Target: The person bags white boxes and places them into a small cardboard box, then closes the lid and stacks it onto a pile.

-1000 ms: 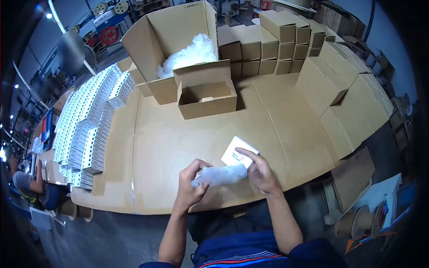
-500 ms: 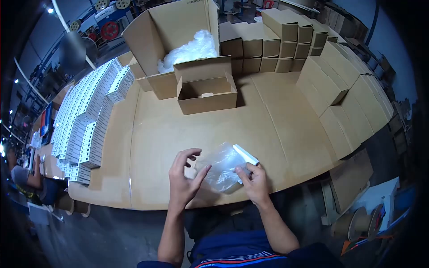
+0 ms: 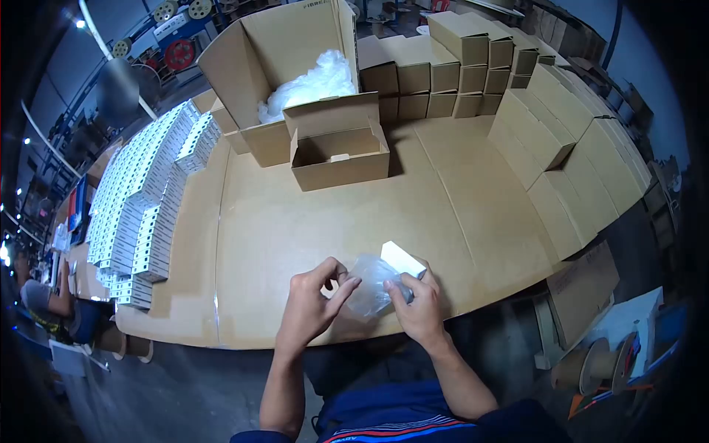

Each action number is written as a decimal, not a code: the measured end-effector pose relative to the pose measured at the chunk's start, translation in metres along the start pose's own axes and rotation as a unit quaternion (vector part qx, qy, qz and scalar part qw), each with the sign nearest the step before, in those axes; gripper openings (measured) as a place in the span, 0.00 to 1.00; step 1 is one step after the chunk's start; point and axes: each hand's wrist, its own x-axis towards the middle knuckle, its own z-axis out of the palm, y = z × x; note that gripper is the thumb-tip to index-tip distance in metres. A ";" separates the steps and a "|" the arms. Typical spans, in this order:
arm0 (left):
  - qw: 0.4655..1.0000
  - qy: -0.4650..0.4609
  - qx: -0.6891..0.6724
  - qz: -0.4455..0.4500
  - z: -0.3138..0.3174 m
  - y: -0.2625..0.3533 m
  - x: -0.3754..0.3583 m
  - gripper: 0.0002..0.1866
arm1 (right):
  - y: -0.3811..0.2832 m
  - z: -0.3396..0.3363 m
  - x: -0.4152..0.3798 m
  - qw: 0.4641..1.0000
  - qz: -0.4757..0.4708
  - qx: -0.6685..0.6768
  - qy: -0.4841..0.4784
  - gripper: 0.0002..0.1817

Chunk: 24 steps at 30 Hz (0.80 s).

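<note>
Two bare hands meet near the close edge of the cardboard-covered table (image 3: 458, 199), both pinching one clear plastic bag (image 3: 371, 289). The left hand (image 3: 310, 310) has thumb and forefinger closed on the bag's left edge, its other fingers curled loosely. The right hand (image 3: 421, 310) grips the bag's right side with bent fingers, and a small white box (image 3: 403, 259) pokes out just beyond those fingers; whether it sits partly inside the bag I cannot tell. The bag is thin, crinkled and glossy, see-through enough that the brown surface shows beneath it. The box is flat, rectangular and sharp-cornered, with a matte white face.

Beyond the hands lies a broad stretch of bare, smooth brown cardboard with straight fold creases running across it. Farther back stands an open carton (image 3: 341, 155) with its lid flap raised, a small pale item inside. Behind it, a large open box (image 3: 281, 59) holds a heap of crumpled clear bags (image 3: 306, 85). To the left run long rows of white boxes (image 3: 140, 199), packed side by side. To the right and rear, closed brown cartons (image 3: 569, 133) are stacked in steps along the table's edge.
</note>
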 end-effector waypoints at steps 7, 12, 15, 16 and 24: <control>0.986 -0.089 -0.115 -0.080 -0.014 -0.015 0.003 0.10 | -0.006 -0.004 0.002 1.000 -0.026 -0.013 0.005 0.08; 0.987 -0.069 -0.128 -0.061 -0.005 0.003 0.016 0.14 | -0.005 -0.006 0.005 0.994 -0.085 0.001 -0.069 0.06; 0.981 -0.077 -0.148 -0.098 -0.011 0.015 0.025 0.26 | -0.008 -0.010 0.009 0.992 -0.070 0.006 -0.103 0.08; 0.978 -0.073 -0.162 -0.112 -0.011 0.014 0.025 0.27 | -0.008 -0.012 0.009 0.993 -0.053 0.005 -0.110 0.09; 0.967 -0.090 -0.227 0.078 -0.010 -0.024 0.016 0.44 | 0.006 -0.018 0.006 0.984 0.064 0.071 -0.152 0.12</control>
